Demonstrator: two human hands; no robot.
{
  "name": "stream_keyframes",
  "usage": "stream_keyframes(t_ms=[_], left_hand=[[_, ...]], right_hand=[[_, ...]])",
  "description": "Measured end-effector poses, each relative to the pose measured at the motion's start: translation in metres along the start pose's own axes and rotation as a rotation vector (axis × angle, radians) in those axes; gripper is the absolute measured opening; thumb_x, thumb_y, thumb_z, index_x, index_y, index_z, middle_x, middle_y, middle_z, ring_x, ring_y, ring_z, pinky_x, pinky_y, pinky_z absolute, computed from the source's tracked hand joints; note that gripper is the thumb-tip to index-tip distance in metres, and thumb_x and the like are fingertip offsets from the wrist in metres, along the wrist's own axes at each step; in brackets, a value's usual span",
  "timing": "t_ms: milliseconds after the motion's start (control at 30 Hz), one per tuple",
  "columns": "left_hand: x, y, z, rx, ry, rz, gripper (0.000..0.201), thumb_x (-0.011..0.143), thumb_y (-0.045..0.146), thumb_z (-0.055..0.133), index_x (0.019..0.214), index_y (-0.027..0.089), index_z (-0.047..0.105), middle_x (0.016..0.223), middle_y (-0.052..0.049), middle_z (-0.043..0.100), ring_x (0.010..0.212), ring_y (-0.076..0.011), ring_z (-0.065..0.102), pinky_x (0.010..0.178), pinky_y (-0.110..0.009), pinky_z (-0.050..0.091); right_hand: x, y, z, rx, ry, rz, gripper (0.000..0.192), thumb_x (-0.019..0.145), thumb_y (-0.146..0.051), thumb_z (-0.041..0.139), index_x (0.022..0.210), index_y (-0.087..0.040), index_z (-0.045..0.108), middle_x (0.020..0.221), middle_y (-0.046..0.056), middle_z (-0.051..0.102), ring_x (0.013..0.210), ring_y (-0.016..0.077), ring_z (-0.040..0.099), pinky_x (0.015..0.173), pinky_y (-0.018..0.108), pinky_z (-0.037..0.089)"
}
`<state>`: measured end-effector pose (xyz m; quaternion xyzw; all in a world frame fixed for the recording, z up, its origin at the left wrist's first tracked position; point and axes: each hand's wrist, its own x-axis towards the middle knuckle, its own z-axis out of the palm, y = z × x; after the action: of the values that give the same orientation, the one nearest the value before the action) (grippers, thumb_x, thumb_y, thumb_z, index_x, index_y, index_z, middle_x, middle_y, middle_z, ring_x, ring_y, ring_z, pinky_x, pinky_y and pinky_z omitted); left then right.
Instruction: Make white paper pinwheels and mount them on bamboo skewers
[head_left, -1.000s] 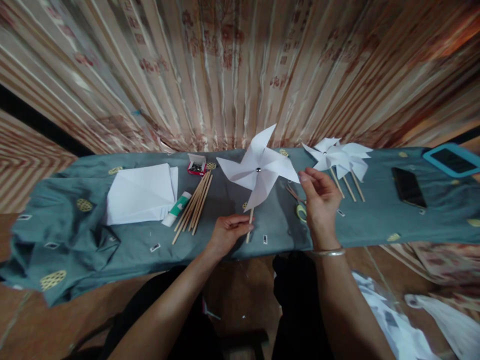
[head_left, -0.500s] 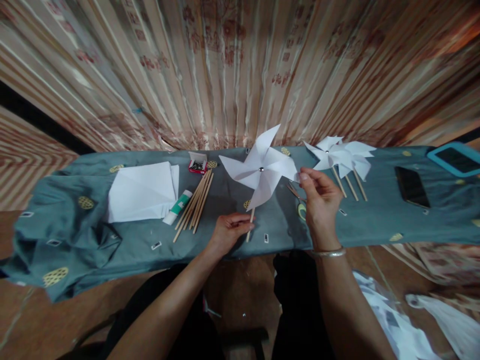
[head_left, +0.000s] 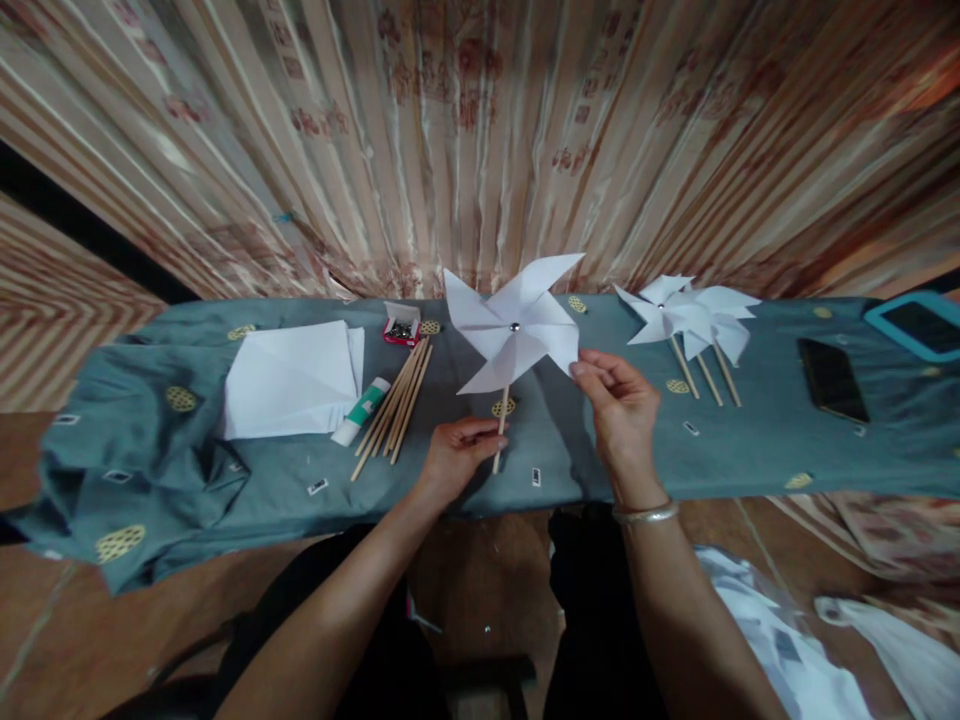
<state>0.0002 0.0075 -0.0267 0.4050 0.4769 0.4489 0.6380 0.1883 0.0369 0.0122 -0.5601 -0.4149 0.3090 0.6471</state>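
A white paper pinwheel (head_left: 525, 345) with a silver pin at its centre stands upright on a wooden stick (head_left: 504, 405) in front of me. My left hand (head_left: 456, 455) is closed round the lower part of that stick. The tip of the pinwheel's lower right blade is pinched between thumb and finger of my right hand (head_left: 619, 410), which wears a silver bangle. Left of the pinwheel lie a bundle of wooden sticks (head_left: 397, 405), a green and white glue stick (head_left: 361, 412) and a small red box of pins (head_left: 402, 327).
A stack of white paper (head_left: 292, 380) rests on the table's left part. More pinwheels (head_left: 694, 315) lie at the right, beside a dark phone (head_left: 831, 380) and a blue-framed device (head_left: 919, 325). A grey-green cloth (head_left: 285, 490) covers the table; a pleated curtain (head_left: 465, 150) hangs behind.
The pinwheel's blades have turned clockwise. My right hand, pinching a blade tip, has moved left and slightly down. My left hand stays on the stick. The scissors no longer show behind my right hand.
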Motion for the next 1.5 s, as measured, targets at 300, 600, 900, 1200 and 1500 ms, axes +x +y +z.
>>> stream_keyframes(t_ms=[300,600,900,1200,1500], left_hand=[[0.002,0.001,0.002,-0.029,0.066,0.010,0.023,0.055,0.024,0.082,0.078,0.019,0.079,0.078,-0.004,0.078,0.073,-0.0188,0.069,0.076,-0.032,0.054],[0.003,0.002,0.001,-0.044,0.054,0.019,0.025,0.056,0.025,0.083,0.080,0.018,0.079,0.082,-0.004,0.078,0.077,-0.0208,0.071,0.081,-0.034,0.055],[0.006,-0.004,0.001,-0.010,0.051,0.037,0.026,0.057,0.026,0.082,0.081,0.017,0.079,0.079,-0.004,0.077,0.072,-0.0188,0.068,0.075,-0.032,0.054],[0.004,-0.001,0.002,0.001,0.019,0.058,0.024,0.058,0.024,0.080,0.080,0.018,0.079,0.078,-0.003,0.076,0.072,-0.0178,0.068,0.075,-0.031,0.054],[0.003,0.001,-0.001,0.083,0.007,0.103,0.022,0.060,0.026,0.080,0.081,0.018,0.079,0.077,-0.003,0.076,0.072,-0.0179,0.067,0.071,-0.029,0.053]], right_hand=[[-0.013,0.003,0.013,0.060,-0.084,0.096,0.026,0.066,-0.034,0.079,0.087,-0.022,0.071,0.074,-0.002,0.073,0.070,0.0143,0.066,0.072,0.030,0.051],[-0.026,-0.001,0.025,0.111,-0.179,0.168,0.025,0.066,-0.038,0.080,0.085,-0.024,0.071,0.065,-0.004,0.069,0.064,0.0137,0.063,0.063,0.027,0.049],[-0.034,0.000,0.034,0.230,-0.261,0.220,0.023,0.062,-0.037,0.084,0.072,-0.023,0.069,0.062,-0.006,0.065,0.057,0.0095,0.057,0.057,0.022,0.046],[-0.038,0.007,0.036,0.186,-0.310,0.194,0.019,0.067,-0.035,0.079,0.068,-0.021,0.067,0.061,-0.005,0.065,0.055,0.0090,0.055,0.055,0.022,0.044],[-0.041,0.006,0.036,-0.123,-0.344,0.097,0.024,0.073,-0.041,0.074,0.069,-0.019,0.066,0.064,-0.001,0.067,0.056,0.0120,0.056,0.055,0.025,0.044]])
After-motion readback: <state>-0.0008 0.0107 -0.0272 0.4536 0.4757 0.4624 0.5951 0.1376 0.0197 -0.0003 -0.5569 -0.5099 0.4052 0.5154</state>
